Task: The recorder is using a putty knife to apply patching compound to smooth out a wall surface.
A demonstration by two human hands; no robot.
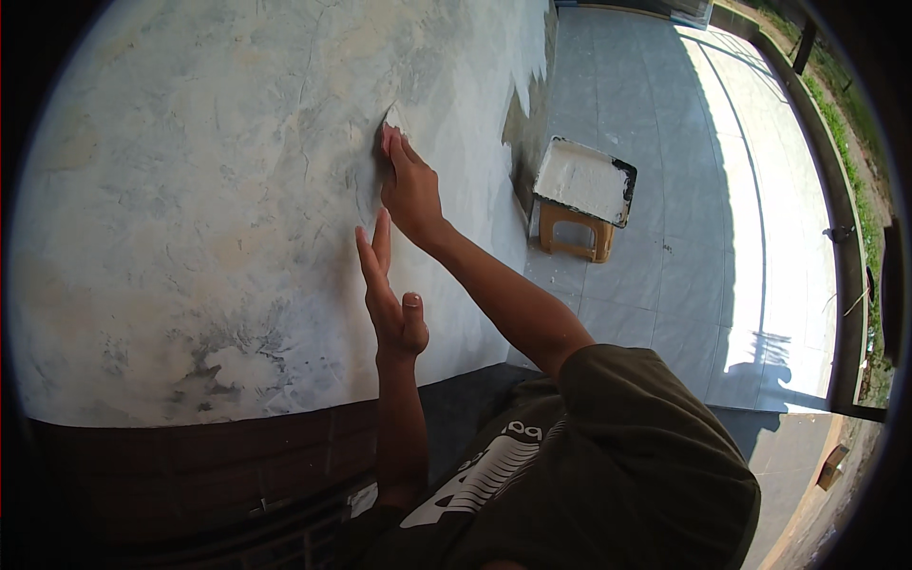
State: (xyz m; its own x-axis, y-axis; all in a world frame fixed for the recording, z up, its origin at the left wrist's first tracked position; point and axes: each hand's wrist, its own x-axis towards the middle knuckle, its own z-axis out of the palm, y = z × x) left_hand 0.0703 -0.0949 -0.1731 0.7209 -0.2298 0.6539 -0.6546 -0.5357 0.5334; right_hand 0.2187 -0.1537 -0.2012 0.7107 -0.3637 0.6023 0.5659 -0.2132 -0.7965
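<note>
My right hand (pixel 415 195) is closed around a small reddish tool (pixel 389 139) and holds it against the wall. White paste covers the tip; most of the tool lies hidden in my fingers, so its exact kind does not show. Below it, my left hand (pixel 397 318) is open, fingers stretched upward and thumb apart, close to or touching the wall. The wall (pixel 218 171) is patchy grey and white, with dark mottled marks low down and fresh white smears on the right.
A black-rimmed tray (pixel 581 180) of white paste stands on a brown plastic stool (pixel 575 235) to the right. Grey tiles (pixel 655 275) cover the floor, sunlit farther right. A dark edge (pixel 844 247) borders the grass outside.
</note>
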